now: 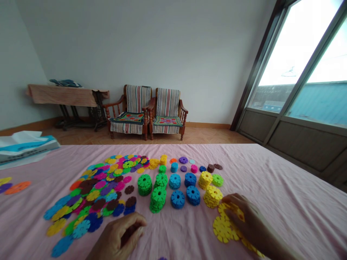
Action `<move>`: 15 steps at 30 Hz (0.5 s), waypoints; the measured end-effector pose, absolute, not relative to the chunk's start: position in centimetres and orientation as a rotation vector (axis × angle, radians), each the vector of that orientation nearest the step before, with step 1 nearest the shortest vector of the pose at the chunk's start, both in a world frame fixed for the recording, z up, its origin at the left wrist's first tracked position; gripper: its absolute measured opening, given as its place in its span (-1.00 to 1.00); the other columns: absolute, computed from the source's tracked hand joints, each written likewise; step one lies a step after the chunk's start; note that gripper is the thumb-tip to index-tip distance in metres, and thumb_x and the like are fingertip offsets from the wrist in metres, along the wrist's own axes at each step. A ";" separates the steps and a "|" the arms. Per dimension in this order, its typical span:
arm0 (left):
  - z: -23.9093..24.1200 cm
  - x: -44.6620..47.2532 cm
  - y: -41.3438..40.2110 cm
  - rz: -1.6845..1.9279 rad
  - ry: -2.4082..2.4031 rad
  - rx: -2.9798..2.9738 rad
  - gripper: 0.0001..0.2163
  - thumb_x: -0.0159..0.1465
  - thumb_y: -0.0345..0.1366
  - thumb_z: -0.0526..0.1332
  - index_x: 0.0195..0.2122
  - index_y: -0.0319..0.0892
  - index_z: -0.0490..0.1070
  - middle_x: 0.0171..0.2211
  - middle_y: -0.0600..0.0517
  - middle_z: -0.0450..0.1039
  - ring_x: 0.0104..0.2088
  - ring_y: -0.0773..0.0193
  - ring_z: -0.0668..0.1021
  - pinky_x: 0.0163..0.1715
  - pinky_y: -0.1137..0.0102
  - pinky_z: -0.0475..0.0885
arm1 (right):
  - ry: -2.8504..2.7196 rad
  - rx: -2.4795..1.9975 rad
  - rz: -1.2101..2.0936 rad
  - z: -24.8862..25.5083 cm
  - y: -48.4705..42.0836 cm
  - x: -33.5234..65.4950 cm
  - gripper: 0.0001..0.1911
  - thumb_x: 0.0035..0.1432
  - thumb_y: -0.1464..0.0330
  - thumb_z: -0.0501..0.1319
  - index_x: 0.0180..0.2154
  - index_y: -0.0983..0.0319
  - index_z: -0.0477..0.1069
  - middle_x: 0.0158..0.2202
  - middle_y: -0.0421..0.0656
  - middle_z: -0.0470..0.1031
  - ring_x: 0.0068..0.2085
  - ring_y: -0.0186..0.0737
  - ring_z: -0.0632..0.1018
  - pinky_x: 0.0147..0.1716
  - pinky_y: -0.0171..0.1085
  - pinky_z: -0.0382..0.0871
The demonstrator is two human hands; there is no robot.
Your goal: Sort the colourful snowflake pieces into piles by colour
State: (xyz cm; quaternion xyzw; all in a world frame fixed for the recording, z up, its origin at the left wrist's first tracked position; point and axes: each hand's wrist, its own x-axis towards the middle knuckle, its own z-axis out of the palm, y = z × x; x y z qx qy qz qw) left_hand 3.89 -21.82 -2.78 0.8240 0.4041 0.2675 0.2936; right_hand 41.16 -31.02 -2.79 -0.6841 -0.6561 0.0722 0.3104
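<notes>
My left hand [120, 236] rests near the table's front edge with its fingers curled round dark discs that I cannot name for sure. My right hand [245, 216] lies at the front right, fingers bent down onto loose yellow snowflake discs [222, 228]. Just beyond it stands a stack of yellow discs [213, 196]. Green stacks [158, 198] and blue stacks [178, 199] stand in rows in the middle. A wide heap of mixed coloured discs [100, 191] spreads to the left of the stacks.
A pink cloth [284, 202] covers the table. A tissue box [25, 146] sits at the far left, with several flat discs [17, 187] near it. Two wooden armchairs [146, 113] and a side table stand by the far wall. Large windows are on the right.
</notes>
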 end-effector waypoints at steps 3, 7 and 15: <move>-2.8 3.8 -21.8 0.723 1.074 2.185 -0.85 0.26 -0.27 0.11 -0.35 -0.10 0.46 -0.46 0.09 0.53 -0.46 0.31 0.56 -0.43 0.57 0.44 | -1.698 -1.831 0.172 -2.7 -31.0 41.4 -0.69 0.21 0.20 0.08 -0.14 0.19 0.48 -0.13 0.00 0.55 -0.09 -0.01 0.53 -0.06 -0.03 0.40; -2.9 3.9 -21.8 0.721 1.071 2.173 -0.85 0.26 -0.27 0.12 -0.36 -0.10 0.46 -0.48 0.10 0.52 -0.47 0.32 0.56 -0.45 0.59 0.43 | -1.650 -1.899 0.068 -2.8 -31.1 42.1 -0.63 0.14 0.15 0.12 -0.12 0.20 0.49 -0.11 0.01 0.57 -0.08 0.06 0.54 -0.06 0.03 0.40; -2.9 3.9 -21.8 0.718 1.074 2.182 -0.86 0.26 -0.28 0.11 -0.35 -0.09 0.46 -0.46 0.10 0.53 -0.46 0.32 0.57 -0.43 0.58 0.44 | -1.583 -1.900 0.091 -2.9 -31.1 42.4 -0.66 0.06 0.17 0.16 -0.19 0.21 0.51 -0.20 -0.01 0.59 -0.17 0.00 0.59 -0.13 -0.04 0.46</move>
